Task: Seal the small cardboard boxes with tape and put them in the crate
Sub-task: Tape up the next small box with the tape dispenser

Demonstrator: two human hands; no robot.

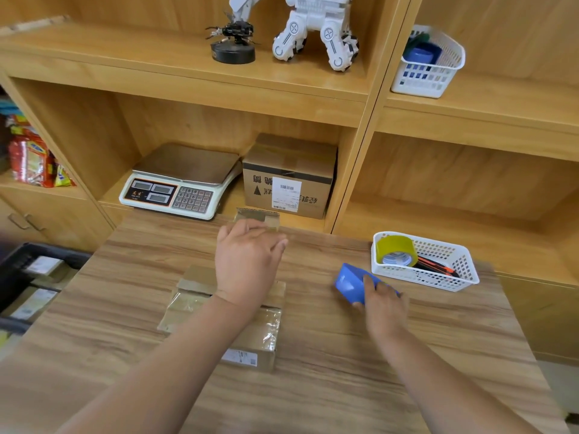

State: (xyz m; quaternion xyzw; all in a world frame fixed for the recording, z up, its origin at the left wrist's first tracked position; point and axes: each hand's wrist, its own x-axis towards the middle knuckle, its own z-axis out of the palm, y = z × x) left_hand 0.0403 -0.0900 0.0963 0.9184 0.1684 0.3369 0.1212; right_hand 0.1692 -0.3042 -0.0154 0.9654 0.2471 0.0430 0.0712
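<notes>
- Two small cardboard boxes are on my table (344, 386). The near box (250, 343) lies under my left forearm, labelled side facing me. I cannot tell its long axis.
- The far box (260, 216) sits at the table's back edge. My left hand (247, 258) is at it, but blur hides whether the fingers grip.
- My right hand (385, 303) clasps the one blue tape dispenser (349, 285), which runs far-left to near-right.
- One black crate (47, 250) stands left of the table.

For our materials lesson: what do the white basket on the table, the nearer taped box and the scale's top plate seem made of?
Basket: probably moulded plastic, smooth white lattice walls. Taped box: matte brown cardboard under glossy, crinkled clear tape. Scale plate: likely metal, dull reflective sheen.
</notes>
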